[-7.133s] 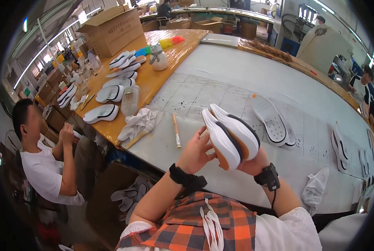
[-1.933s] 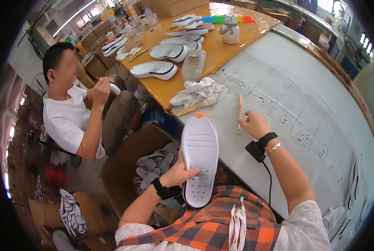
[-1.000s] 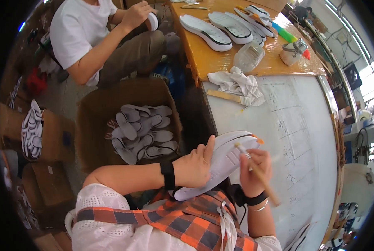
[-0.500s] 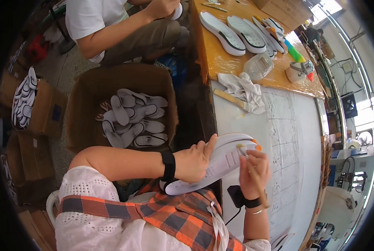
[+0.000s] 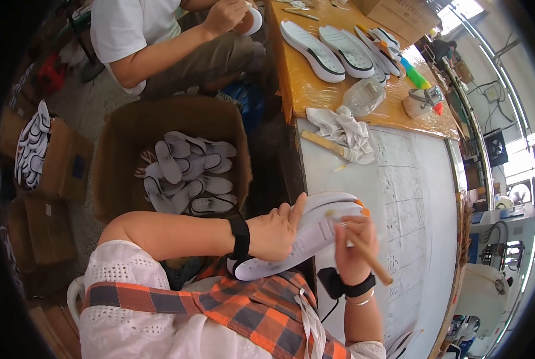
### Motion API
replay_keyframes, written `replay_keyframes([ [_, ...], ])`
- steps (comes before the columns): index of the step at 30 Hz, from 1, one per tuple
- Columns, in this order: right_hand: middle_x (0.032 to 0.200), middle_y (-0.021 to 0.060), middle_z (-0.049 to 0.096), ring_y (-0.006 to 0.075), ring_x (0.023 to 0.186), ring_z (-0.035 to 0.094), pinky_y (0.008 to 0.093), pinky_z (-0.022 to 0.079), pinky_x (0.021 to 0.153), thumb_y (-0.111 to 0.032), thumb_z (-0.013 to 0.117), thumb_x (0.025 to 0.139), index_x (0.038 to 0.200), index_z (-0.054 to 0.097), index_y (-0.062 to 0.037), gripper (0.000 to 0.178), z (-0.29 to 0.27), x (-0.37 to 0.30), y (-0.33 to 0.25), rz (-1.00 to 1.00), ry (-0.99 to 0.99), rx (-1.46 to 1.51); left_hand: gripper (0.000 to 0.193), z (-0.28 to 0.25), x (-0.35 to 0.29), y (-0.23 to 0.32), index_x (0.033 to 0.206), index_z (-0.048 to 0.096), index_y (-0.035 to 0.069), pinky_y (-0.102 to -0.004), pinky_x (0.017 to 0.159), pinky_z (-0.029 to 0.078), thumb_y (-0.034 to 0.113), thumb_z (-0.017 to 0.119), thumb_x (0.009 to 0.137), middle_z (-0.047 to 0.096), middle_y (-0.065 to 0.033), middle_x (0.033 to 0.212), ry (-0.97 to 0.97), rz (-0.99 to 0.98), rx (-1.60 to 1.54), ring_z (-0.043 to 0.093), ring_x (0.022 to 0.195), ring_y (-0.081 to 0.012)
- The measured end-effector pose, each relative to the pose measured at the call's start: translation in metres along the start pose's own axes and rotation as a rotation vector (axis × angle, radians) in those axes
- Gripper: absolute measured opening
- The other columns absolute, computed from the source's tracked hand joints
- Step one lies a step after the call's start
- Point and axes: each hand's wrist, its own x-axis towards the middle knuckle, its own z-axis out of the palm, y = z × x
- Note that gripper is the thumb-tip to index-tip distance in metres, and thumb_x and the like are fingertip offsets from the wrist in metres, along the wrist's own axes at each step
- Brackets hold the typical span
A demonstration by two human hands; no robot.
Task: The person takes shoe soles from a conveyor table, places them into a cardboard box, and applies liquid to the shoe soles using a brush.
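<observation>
A white shoe sole (image 5: 313, 233) with a black-edged heel lies slanted over the table's near-left edge, its heel end toward my body. My left hand (image 5: 271, 234) grips its left side, the index finger stretched out along the edge. Between the fingers of my right hand (image 5: 357, 242) is a wooden-handled brush (image 5: 370, 261), its bristle end just above the sole's upper half and slightly smeared by motion. Beyond the gripped sole, close against it, shows another white sole (image 5: 332, 197). An orange patch (image 5: 364, 210) marks the toe end.
On my left stands a cardboard box (image 5: 114, 158) with several soles inside. A co-worker (image 5: 159, 51) sits past it, handling a sole. Several soles (image 5: 313, 51), a clear plastic bottle (image 5: 364, 97), a white rag (image 5: 345, 133), a flat wooden-handled brush (image 5: 322, 143) and a metal-topped pot (image 5: 420, 103) lie on the table.
My right hand has shifted slightly left with the brush, its bristle end moving across the sole. My left hand stays on the sole. The co-worker's hands and sole have tilted a little.
</observation>
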Motion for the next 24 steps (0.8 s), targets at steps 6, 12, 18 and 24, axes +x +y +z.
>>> replay_keyframes([
  [6, 0.081, 0.0108, 0.058, 0.0212, 0.076, 0.056, 0.0289, 0.046, 0.067, 0.002, 0.063, 0.077, 0.078, 0.054, 0.0009, 0.009, -0.002, 0.004, 0.008, 0.174, 0.082, 0.165, 0.089, -0.005, 0.000, 0.001, 0.131, -0.009, -0.017, -0.0402, 0.081, 0.044, 0.018, 0.053, 0.077, 0.041, -0.0311, 0.102, -0.036, -0.028, -0.124, 0.051, 0.088, -0.0412],
  [12, 0.078, 0.0104, 0.057, 0.0165, 0.070, 0.056, 0.0263, 0.046, 0.057, -0.003, 0.061, 0.081, 0.085, 0.052, -0.0012, 0.010, -0.026, -0.001, 0.000, 0.523, 0.006, 0.752, 0.093, -0.005, 0.001, -0.005, 0.132, -0.011, -0.014, -0.0402, 0.089, 0.041, 0.019, 0.056, 0.078, 0.039, -0.0332, 0.108, -0.127, -0.043, -0.234, 0.049, 0.096, -0.0430],
  [18, 0.097, 0.0106, 0.051, 0.0101, 0.072, 0.049, 0.0196, 0.044, 0.065, -0.003, 0.048, 0.088, 0.098, 0.051, -0.0047, 0.011, -0.092, -0.043, 0.039, 0.676, 0.502, 1.128, 0.096, -0.006, -0.015, -0.058, 0.138, -0.007, 0.000, -0.0349, 0.094, 0.039, 0.015, 0.065, 0.076, 0.033, -0.0268, 0.128, 0.200, 0.003, -0.753, 0.045, 0.114, -0.0296],
  [24, 0.109, 0.0137, 0.053, 0.0138, 0.081, 0.056, 0.0239, 0.049, 0.074, -0.004, 0.046, 0.089, 0.103, 0.050, 0.0009, 0.016, -0.114, -0.106, 0.050, 0.745, 0.645, 1.187, 0.039, -0.025, -0.010, -0.065, 0.118, 0.046, 0.004, -0.0360, 0.089, 0.044, 0.014, 0.060, 0.083, 0.056, -0.0081, 0.108, 0.255, -0.189, -2.056, 0.054, 0.103, -0.0223],
])
